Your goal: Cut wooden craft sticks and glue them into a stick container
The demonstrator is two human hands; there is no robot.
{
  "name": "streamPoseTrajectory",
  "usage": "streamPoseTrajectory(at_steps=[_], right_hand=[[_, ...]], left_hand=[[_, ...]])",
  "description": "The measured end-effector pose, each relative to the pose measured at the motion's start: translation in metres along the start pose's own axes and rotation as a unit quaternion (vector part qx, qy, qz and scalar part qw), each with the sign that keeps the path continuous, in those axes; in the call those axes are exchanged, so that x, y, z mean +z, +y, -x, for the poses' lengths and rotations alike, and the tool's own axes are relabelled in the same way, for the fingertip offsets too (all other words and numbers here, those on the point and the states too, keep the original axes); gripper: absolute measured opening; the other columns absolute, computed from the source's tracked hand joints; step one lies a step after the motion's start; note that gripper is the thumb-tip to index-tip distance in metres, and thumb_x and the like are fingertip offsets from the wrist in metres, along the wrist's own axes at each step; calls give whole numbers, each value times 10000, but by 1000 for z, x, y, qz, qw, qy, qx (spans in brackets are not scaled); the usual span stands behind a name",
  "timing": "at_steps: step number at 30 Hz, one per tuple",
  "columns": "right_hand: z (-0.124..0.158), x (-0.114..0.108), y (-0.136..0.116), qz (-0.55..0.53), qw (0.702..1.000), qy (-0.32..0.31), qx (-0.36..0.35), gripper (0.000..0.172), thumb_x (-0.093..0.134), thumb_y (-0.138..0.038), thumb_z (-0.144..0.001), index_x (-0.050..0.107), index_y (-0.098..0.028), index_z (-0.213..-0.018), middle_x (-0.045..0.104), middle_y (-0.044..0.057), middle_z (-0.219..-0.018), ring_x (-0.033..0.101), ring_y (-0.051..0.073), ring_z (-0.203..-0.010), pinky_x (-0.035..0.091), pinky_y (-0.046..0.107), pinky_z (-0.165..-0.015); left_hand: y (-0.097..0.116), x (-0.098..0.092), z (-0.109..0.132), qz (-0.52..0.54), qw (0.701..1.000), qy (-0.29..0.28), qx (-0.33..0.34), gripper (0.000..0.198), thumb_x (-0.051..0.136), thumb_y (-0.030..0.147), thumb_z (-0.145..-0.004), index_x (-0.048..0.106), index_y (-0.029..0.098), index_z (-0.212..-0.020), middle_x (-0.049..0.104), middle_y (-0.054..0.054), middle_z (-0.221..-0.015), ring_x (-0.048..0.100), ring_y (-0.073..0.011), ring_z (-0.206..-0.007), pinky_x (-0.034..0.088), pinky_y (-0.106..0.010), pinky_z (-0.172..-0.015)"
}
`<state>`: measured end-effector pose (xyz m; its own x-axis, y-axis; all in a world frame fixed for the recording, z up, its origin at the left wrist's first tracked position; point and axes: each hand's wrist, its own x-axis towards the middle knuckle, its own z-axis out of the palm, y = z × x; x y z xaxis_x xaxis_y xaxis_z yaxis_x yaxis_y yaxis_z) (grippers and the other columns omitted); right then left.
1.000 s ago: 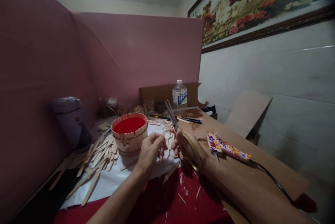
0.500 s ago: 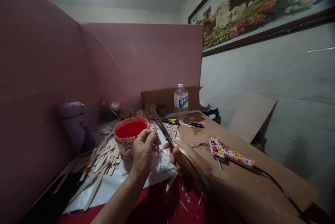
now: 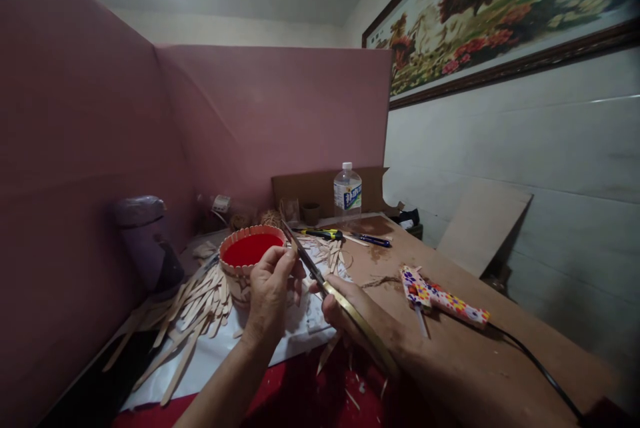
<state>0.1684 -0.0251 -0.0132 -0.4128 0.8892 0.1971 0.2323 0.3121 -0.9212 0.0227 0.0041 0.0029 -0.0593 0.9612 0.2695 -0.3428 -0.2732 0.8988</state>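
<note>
Between the thumb and fingers of my left hand [image 3: 273,288] is a short piece of wooden craft stick [image 3: 294,247], pinched upright. My right hand [image 3: 350,311] grips gold-handled scissors [image 3: 345,305], whose dark blades reach up and left to the stick piece. Whether the blades touch the wood I cannot tell. Just behind my left hand stands a round container [image 3: 235,281] with a red inside and a scalloped rim of stick ends; my hand hides part of its side. Many loose craft sticks [image 3: 200,311] lie heaped to its left on white paper.
A flower-patterned glue gun [image 3: 440,298] with a black cord lies on the brown board at right. Behind are a plastic bottle [image 3: 347,195], a yellow-black cutter [image 3: 323,234] and a blue pen-like tool [image 3: 371,240]. A purple cylinder [image 3: 143,245] stands at left. Wood scraps [image 3: 353,399] litter the red cloth.
The scissors' blades have come closer together and moved left, up to the stick piece. My right hand has closed further round the handles. My left hand has barely moved.
</note>
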Motion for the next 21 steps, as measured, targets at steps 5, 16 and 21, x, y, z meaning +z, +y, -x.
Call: streamPoseTrajectory(at_steps=[5, 16, 21], right_hand=[[1, 4, -1, 21, 999, 32, -28, 462, 496, -642, -792, 537, -188, -866, 457, -43, -581, 375, 100, -510, 320, 222, -483], [2, 11, 0, 37, 995, 81, -53, 672, 404, -816, -706, 544, -160, -748, 505, 9, -665, 409, 129, -606, 335, 250, -548], [2, 16, -5, 16, 994, 100, -31, 718, 445, -848, -636, 571, -150, -744, 524, 6, -642, 412, 124, -587, 333, 246, -539]], left_hand=[[2, 2, 2, -8, 1000, 4, -2, 336, 692, 438, -689, 493, 167, -675, 519, 60, -495, 403, -45, -342, 315, -148, -325], [-1, 0, 1, -4, 1000, -22, 20, 319, 672, 432, -723, 495, 169, -685, 494, 67, -496, 389, -39, -349, 294, -140, -321], [0, 2, 3, -4, 1000, -18, 21, 328, 679, 440, -708, 491, 173, -683, 488, 70, -487, 387, -43, -337, 297, -144, -310]])
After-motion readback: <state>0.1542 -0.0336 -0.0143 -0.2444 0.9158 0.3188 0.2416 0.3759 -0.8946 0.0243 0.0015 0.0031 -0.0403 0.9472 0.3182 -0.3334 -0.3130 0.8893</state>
